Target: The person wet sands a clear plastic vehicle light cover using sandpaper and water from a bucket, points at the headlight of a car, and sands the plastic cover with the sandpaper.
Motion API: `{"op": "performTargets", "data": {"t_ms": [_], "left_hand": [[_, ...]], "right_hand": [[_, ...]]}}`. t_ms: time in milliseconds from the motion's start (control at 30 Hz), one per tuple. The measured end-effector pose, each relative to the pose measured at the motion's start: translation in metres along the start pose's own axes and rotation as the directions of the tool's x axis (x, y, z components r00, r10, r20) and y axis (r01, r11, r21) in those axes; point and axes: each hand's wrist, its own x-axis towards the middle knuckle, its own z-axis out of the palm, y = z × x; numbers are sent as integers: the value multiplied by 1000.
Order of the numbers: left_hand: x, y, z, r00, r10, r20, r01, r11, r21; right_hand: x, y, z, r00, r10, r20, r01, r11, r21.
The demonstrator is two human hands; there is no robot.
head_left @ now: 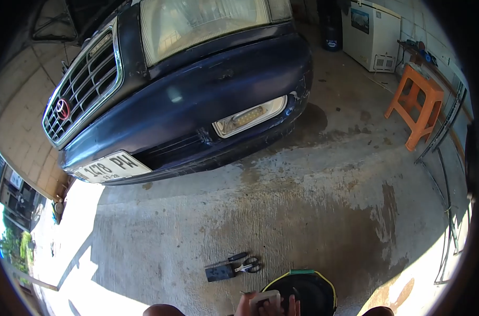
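At the bottom centre, my left hand (245, 304) is closed round a small pale, flat object (266, 300). My right hand (292, 307) is beside that object, its fingers extended upward and apart. Both hands are over the near edge of a black bucket (313, 292) with a yellow and green handle. Left of the bucket, scissors (249, 265) with dark handles lie on the concrete floor, touching or close to a black block (220, 272). A small dark tool (238, 256) lies just above them.
The dark blue car bumper (187, 110) spans the upper left, with a fog lamp (250, 117) and number plate (113, 167). An orange stool (417, 102), a white chest freezer (370, 37) and metal rails (445, 131) stand at the right.
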Motion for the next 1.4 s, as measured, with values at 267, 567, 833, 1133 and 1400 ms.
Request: {"op": "performTargets", "data": {"t_ms": [267,567,833,1133,1400], "left_hand": [[3,-13,43,987,-153,-49,153,988,3],[11,-55,57,984,-180,-17,180,984,7],[-17,-61,62,975,-191,116,204,972,-116],[-102,53,57,997,8,76,3,991,-134],[-115,107,-12,969,186,166,-140,958,-252]], "right_hand": [[-28,12,-12,996,50,-78,-60,990,-126],[-70,59,-11,1000,-4,-4,3,986,-168],[-50,15,-33,991,126,-50,-125,992,8],[10,-50,-70,942,-265,-204,299,941,157],[165,-41,-94,993,-34,-117,78,914,398]]}}
